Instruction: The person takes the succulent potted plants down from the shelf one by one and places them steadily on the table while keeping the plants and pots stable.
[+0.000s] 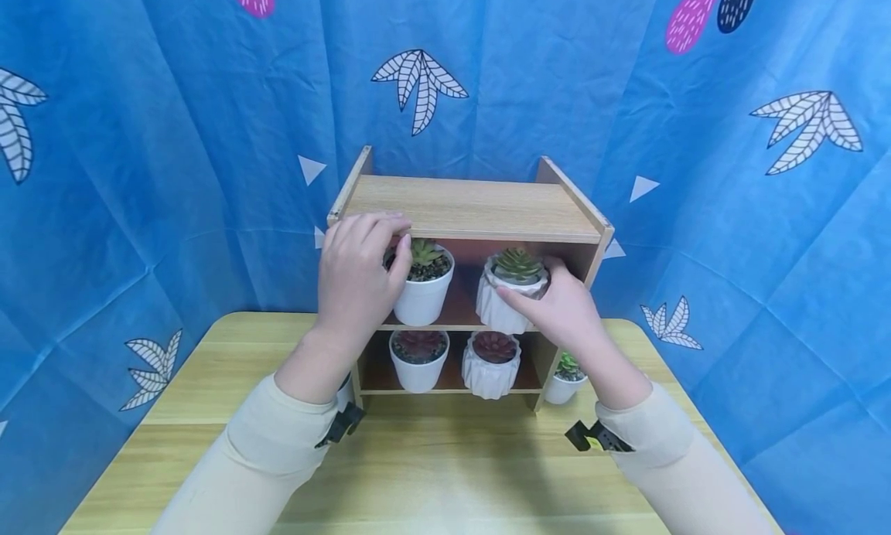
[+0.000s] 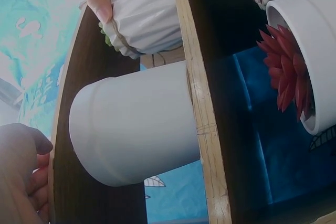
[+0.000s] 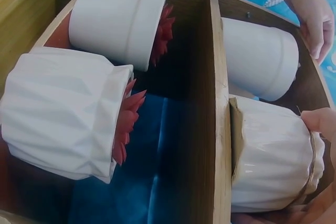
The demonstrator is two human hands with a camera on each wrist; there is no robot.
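Both hands were up at the wooden shelf (image 1: 473, 206) on the table (image 1: 431, 473). The left hand (image 1: 358, 276) had its fingers curled over the rim of the smooth pot (image 1: 422, 287) on the upper-left level, thumb by the plant. The right hand (image 1: 560, 307) was clamped on the ribbed pot (image 1: 504, 295) just beside it on the right. Two red succulents sat on the lower level, smooth (image 1: 419, 359) left and ribbed (image 1: 492, 362) right, and a small pot (image 1: 565, 380) stood right of the shelf.

Two white ceramic pots (image 1: 423, 291) (image 1: 510, 297) crowd the wooden shelf's (image 1: 473, 206) upper tier; the pale wooden surface (image 1: 431, 473) in front lies open.
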